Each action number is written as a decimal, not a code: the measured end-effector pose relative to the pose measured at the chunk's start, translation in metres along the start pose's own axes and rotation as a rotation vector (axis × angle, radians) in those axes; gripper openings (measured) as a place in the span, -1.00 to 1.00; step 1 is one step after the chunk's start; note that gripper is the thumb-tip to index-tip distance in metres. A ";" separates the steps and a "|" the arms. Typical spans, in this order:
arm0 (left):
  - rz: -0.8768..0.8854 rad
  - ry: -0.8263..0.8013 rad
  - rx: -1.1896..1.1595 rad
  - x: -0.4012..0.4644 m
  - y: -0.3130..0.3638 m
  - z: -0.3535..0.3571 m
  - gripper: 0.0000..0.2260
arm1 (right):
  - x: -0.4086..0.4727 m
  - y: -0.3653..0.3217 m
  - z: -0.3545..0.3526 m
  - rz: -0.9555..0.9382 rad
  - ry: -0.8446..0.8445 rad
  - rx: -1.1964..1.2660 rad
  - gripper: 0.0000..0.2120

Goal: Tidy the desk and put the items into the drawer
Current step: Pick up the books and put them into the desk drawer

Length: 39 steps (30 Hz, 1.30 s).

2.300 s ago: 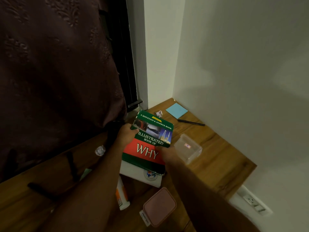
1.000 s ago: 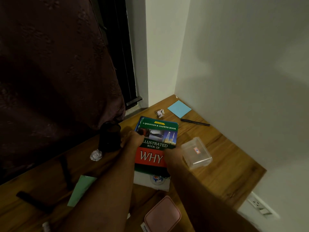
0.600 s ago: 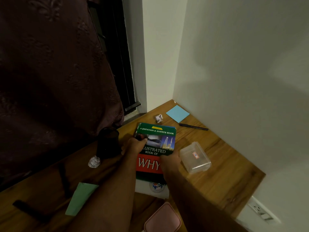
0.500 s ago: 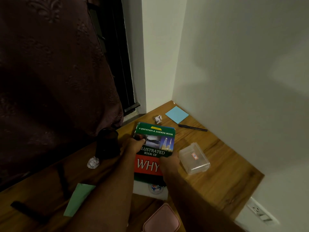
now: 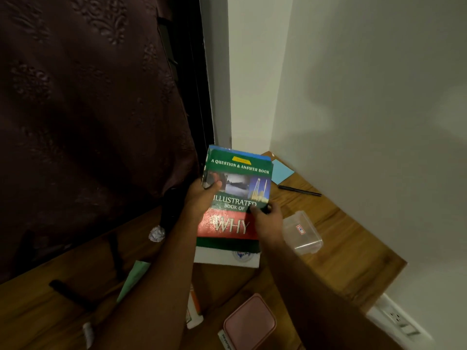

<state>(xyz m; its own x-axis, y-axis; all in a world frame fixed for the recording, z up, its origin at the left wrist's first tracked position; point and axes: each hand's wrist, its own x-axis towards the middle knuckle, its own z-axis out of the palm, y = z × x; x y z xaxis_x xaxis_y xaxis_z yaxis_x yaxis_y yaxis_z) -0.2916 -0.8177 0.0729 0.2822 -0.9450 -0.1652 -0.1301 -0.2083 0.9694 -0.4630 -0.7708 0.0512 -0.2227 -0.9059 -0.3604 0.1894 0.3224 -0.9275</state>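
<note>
A green and red book [image 5: 237, 173] titled "Illustrated Book of Why" is lifted off the wooden desk [image 5: 348, 258], its far edge tilted up. A white book [image 5: 222, 257] and a blue one lie stacked under it. My left hand [image 5: 202, 198] grips the stack's left edge with the thumb on the cover. My right hand [image 5: 267, 221] grips its right edge. No drawer is in view.
On the desk lie a clear plastic box [image 5: 302, 232], a pink box [image 5: 249, 323], a blue sticky note [image 5: 281, 171], a black pen [image 5: 299, 191], a crumpled paper ball [image 5: 156, 234], a green paper [image 5: 134, 276] and a white tube [image 5: 193, 311]. A dark curtain [image 5: 88, 122] hangs left.
Both hands have raised the stack of books off the desk toward me, tilting the far edge up. It now hides the second paper ball near the blue note.
</note>
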 end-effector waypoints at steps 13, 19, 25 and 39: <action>0.148 0.069 -0.162 -0.073 -0.006 -0.022 -0.71 | -0.006 -0.043 -0.018 -0.154 -0.388 -0.102 -0.74; 0.147 0.051 -0.088 -0.085 -0.014 -0.021 -0.65 | -0.009 -0.028 -0.028 -0.164 -0.381 -0.137 -0.70; 0.148 0.062 -0.084 -0.097 -0.022 -0.017 -0.60 | -0.010 -0.021 -0.036 -0.186 -0.414 -0.209 -0.57; 0.157 0.095 -0.019 -0.110 -0.035 -0.014 -0.51 | -0.015 -0.032 -0.029 -0.233 -0.405 -0.183 -0.59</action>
<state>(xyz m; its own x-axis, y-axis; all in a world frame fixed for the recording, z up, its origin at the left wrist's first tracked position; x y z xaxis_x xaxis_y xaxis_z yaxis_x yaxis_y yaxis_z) -0.3047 -0.7027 0.0595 0.3484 -0.9373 0.0056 -0.1622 -0.0544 0.9853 -0.4934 -0.7597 0.0829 0.1569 -0.9817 -0.1080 -0.0004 0.1093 -0.9940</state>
